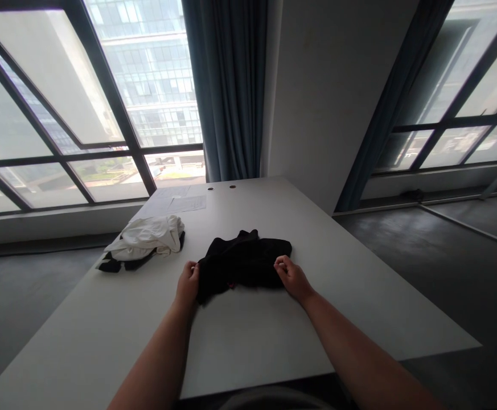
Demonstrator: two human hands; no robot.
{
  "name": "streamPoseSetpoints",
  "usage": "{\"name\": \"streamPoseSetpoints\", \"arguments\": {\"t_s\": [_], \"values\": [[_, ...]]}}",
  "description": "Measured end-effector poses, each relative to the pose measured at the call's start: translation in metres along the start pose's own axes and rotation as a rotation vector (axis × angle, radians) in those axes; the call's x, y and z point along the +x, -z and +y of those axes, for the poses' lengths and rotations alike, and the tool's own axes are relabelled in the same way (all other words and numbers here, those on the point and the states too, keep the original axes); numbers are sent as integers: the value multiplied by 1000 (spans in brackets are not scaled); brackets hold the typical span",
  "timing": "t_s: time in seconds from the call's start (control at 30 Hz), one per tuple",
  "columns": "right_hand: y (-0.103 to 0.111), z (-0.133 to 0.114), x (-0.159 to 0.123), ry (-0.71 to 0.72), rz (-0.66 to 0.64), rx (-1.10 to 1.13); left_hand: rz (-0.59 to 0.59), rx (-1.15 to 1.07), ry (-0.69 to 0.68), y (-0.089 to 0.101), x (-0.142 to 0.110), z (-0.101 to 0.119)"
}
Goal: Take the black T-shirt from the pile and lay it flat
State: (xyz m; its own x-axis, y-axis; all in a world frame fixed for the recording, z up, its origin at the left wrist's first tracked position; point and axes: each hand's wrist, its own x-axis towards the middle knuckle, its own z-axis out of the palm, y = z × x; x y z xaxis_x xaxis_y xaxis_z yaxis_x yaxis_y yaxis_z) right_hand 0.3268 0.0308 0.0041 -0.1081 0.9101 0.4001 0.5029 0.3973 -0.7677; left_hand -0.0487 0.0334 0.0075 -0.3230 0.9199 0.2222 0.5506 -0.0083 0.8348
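Head view showed 2 bare hands at a black cloth in the middle of the frame, on a white surface. The job looked only partly done: the cloth was spread a bit, but bumpy, so smoothing seemed left to do. The left hand had its grip pinched on the cloth's left edge. The right hand had curled fingers by the lower right edge; I could not tell if that grip held any. Most of the cloth lay between both grips.

White table carries black cloth, white-and-black bundle, apparently papers
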Motion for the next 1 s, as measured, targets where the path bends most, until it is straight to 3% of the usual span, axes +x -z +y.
{"name": "streamPoseSetpoints", "arguments": {"t_s": [0.1,0.27,0.47,0.53,0.6,0.7,0.8,0.9,1.0], "values": [[4,7,1,13,-47,-29,11,46,35,4,7,-6],[6,25,5,157,-154,-132,125,164,112,23,20,-18],[-2,43,14,143,-23,-269,150,268,92,36,19,-19],[-3,45,15,129,-15,-294,163,281,-47,33,14,-12],[-5,44,15,141,-35,-306,150,290,-285,26,8,-5],[-7,39,13,199,-38,-252,0,334,-577,10,-4,4],[-5,34,12,189,120,-137,-148,403,-579,-5,-11,6],[-1,31,11,95,323,-101,-161,437,-465,-10,-12,4],[2,26,8,16,379,-129,-146,434,-431,-5,-10,4]]}}
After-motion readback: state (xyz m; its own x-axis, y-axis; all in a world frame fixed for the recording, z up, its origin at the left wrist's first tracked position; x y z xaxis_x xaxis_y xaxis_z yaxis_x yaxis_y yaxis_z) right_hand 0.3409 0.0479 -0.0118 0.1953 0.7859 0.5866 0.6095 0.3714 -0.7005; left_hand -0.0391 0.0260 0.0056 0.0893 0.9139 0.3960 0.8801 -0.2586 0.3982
